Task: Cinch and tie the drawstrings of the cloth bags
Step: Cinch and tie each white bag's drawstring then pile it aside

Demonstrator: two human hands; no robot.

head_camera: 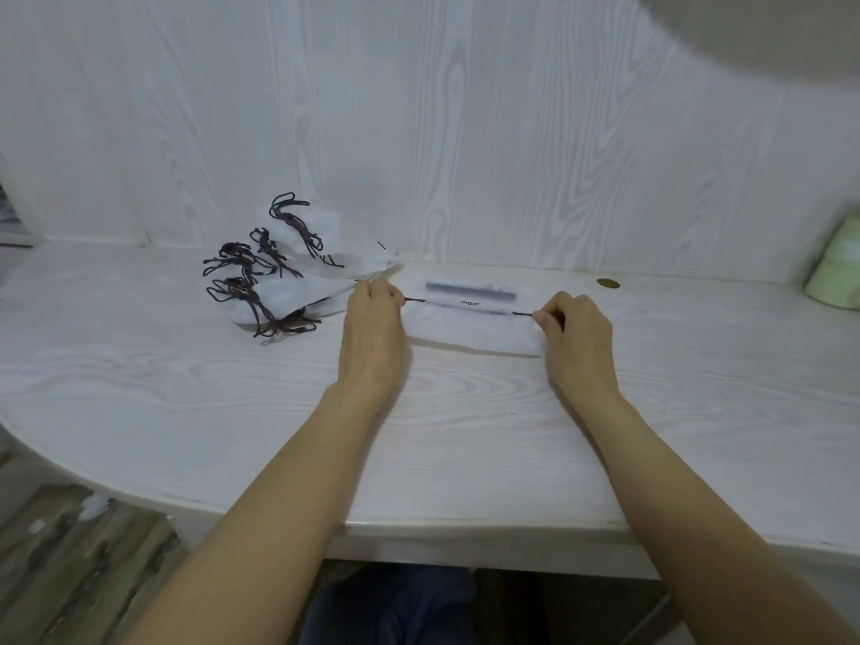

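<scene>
- White cloth bag (470, 330) lies flat on the table (465, 435), long axis left–right; gathered mouth faces the wall
- Left hand (372, 328) and right hand (577, 332) each pinch a drawstring (414, 299) end at opposite sides
- Tied bags (288, 272) heaped just left

Green object (837, 272): cut off by the right edge, blurred.
Bag print (469, 303): too small to read.
Top-right shape (763, 34): blurred, unidentifiable.

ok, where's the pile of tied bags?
Head view: the pile of tied bags sits on the desk left of the left hand, near the back wall.
</scene>
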